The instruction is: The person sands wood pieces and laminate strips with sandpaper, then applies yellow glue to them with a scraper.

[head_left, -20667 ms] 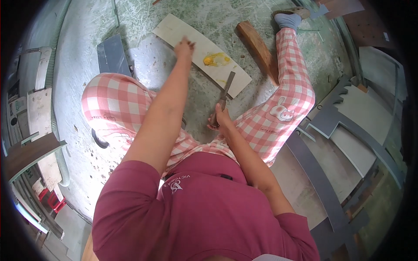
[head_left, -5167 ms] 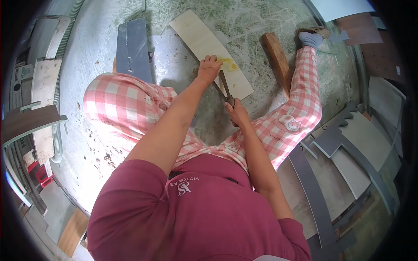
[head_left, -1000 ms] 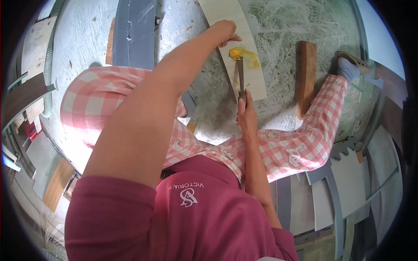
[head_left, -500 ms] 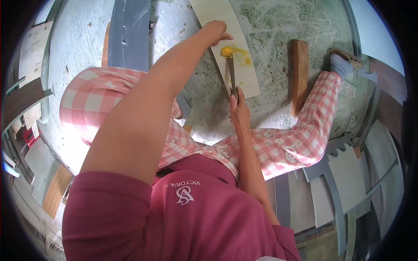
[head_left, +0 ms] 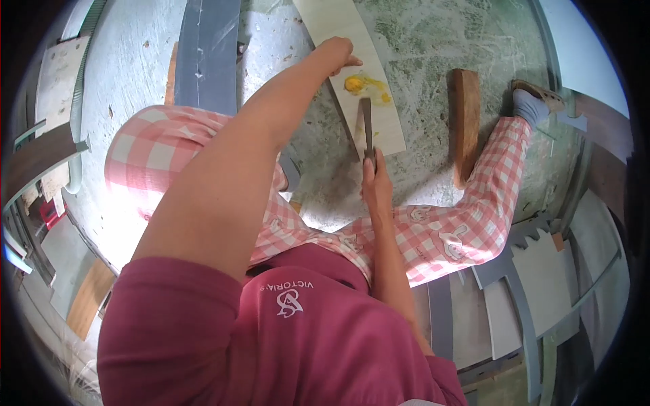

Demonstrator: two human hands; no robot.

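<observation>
A pale, curved-edged board (head_left: 347,27) lies before me, with a dollop of yellow paste (head_left: 354,83) and a thin smear trailing right. My left hand (head_left: 336,54) is at the board's left edge, fingers curled and pressed on it beyond the paste; its underside is hidden. My right hand (head_left: 376,183) is closed around the handle of a putty knife (head_left: 367,122) with a long, narrow grey blade. The blade points away from me over the near end of the board, its tip a little short of the paste.
A wooden block (head_left: 465,125) rests on the stained concrete floor (head_left: 426,40) by my right leg. To the left stands a long dark grey panel (head_left: 206,61). Several cut sheets (head_left: 497,314) are stacked at the lower right.
The putty knife has drawn back toward me; its tip has left the yellow paste. My right hand has lowered slightly, while my left hand stays on the board.
</observation>
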